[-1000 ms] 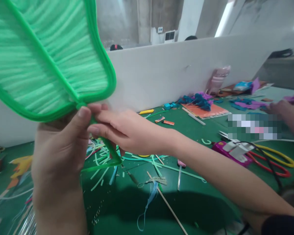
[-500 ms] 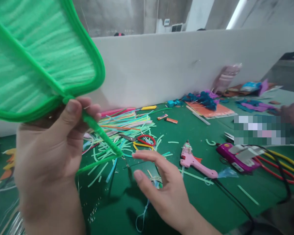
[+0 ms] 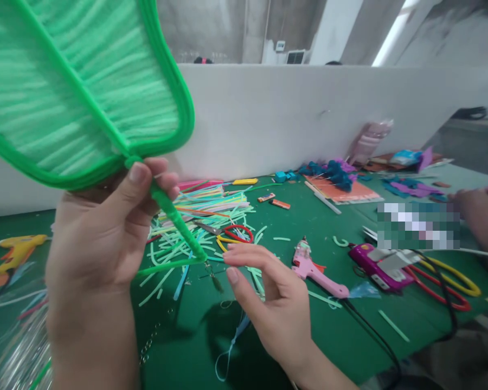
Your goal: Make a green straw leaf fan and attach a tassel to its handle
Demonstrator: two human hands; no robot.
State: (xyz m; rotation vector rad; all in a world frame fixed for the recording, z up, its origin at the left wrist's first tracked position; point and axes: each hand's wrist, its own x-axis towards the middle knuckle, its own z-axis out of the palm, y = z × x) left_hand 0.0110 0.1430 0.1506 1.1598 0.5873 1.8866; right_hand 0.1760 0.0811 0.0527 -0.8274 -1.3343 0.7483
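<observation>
My left hand (image 3: 101, 238) pinches the stem of a green fuzzy leaf-shaped fan (image 3: 106, 92) just below its blade. The blade has a dark green rim and midrib with paler green ribs, and part of it runs out of view at the upper left. Its wrapped stem (image 3: 179, 225) slants down to the right, and a thin green strip bends back from the end. From that tip hangs a small leaf-like charm (image 3: 216, 283). My right hand (image 3: 274, 298) is just right of the tip, thumb and forefinger apart, with nothing visible between them.
Cut chenille stems (image 3: 215, 203) and red-yellow scissors (image 3: 238, 234) lie behind the hands. At right are a pink glue gun (image 3: 319, 276), a purple power strip (image 3: 376, 265) with cables, and another person's hand (image 3: 482, 216). A yellow glue gun (image 3: 20, 249) lies at left; a white partition (image 3: 268, 119) stands behind.
The view has swung left, showing the yellow glue gun more fully. My left hand and the fan appear farther right. The gap between my right thumb and forefinger has narrowed.
</observation>
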